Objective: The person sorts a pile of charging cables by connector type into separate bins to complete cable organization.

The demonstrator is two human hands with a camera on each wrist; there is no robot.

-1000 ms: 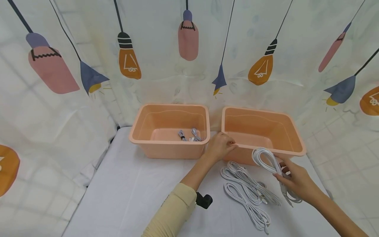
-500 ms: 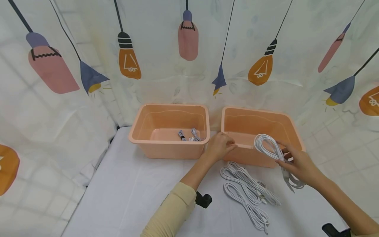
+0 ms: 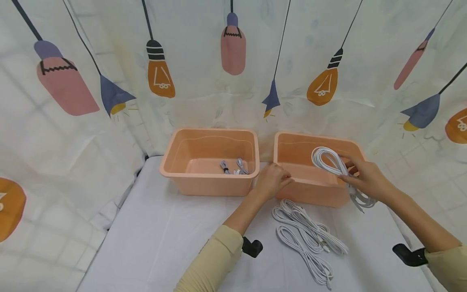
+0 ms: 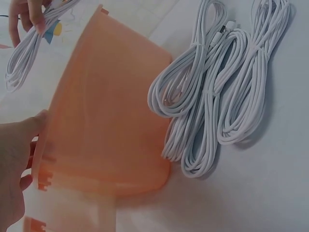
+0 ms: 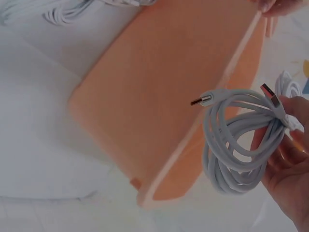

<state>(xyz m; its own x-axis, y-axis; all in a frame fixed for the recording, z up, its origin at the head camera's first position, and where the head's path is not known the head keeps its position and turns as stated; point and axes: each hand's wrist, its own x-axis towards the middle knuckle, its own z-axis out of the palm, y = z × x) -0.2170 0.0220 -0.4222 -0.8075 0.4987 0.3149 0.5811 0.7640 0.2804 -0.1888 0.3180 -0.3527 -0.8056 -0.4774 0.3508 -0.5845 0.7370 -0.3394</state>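
My right hand (image 3: 366, 178) holds a coiled white USB cable (image 3: 330, 160) above the right-hand peach plastic bin (image 3: 313, 192). In the right wrist view, the bundled USB cable (image 5: 236, 159) shows its USB-A plug and a smaller metal-tipped plug. My left hand (image 3: 271, 179) grips the near left part of that bin's rim; in the left wrist view, the left hand's (image 4: 14, 164) thumb and fingers are at the edge. Several more coiled white cables (image 3: 306, 239) lie on the table in front of the bin, seen closely as white coils (image 4: 207, 92).
Left of the right bin stands a similar peach bin (image 3: 209, 184) with a few small tied cables (image 3: 240, 165) inside. A white cloth covers the table (image 3: 146, 243). Behind hangs a curtain (image 3: 204, 97) printed with lamps and bulbs.
My right hand has raised the held cable from in front of the right bin's near rim to above its opening. The left hand stays at the rim.
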